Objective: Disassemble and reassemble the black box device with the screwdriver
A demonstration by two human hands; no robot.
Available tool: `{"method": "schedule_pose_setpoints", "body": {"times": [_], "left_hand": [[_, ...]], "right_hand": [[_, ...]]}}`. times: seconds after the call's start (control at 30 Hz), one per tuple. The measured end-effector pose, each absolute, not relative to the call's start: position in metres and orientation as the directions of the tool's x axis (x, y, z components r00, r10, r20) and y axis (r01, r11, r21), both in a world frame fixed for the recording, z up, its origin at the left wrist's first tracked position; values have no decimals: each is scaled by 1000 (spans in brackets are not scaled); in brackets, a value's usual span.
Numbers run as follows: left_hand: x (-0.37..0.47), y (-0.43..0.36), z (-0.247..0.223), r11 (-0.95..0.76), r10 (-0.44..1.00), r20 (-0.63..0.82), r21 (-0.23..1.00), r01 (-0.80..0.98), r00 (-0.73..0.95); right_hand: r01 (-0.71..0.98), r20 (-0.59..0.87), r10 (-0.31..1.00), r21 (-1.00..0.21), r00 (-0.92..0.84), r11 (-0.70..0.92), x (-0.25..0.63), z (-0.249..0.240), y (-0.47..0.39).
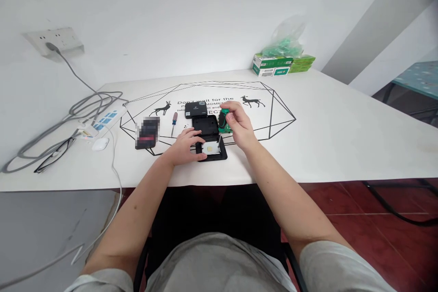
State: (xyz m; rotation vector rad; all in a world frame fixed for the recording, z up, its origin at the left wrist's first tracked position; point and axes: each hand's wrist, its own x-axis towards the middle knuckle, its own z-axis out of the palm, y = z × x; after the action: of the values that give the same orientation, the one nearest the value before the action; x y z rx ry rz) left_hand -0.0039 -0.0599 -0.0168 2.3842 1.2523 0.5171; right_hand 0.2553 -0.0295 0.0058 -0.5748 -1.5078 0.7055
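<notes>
In my right hand (241,124) is a green-and-black screwdriver (223,120), held upright with the fingers wrapped around its handle. Its thin shaft points down at the right side of a silvery-white plate (215,147), which lies inside an open black plastic case (223,154). A pale square patch is visible on the plate. My left hand (183,147) grips the case's left side, fingers along the upper edge and thumb near the bottom. Behind it lies a black lid-like half (204,125), close to another flat black box (196,109) with small labels.
A second screwdriver (174,123) lies to the left, beside a blurred dark flat object (148,132). Further left are a power strip (110,117), a white charger (100,144), glasses (54,155) and coiled cable. Green-and-white boxes (273,65) bearing a plastic bag (285,41) stand at the back right.
</notes>
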Motion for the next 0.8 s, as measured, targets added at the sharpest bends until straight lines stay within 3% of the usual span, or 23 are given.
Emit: {"method": "schedule_pose_setpoints", "body": {"times": [0.1,0.23,0.5,0.8], "left_hand": [[-4,-60,-16,-513,839,124,504,694,530],[-4,-60,-16,-514,838,122,503,695,531],[-4,-60,-16,-518,837,133,504,691,531],[-3,-62,-14,-512,839,125,508,693,529]], "right_hand": [[123,760,650,-645,0,754,258,5,-26],[140,783,621,-620,38,772,258,6,-26],[-214,620,784,-771,-33,600,253,5,-35],[-311,572,810,-799,-128,515,247,2,-35]]}}
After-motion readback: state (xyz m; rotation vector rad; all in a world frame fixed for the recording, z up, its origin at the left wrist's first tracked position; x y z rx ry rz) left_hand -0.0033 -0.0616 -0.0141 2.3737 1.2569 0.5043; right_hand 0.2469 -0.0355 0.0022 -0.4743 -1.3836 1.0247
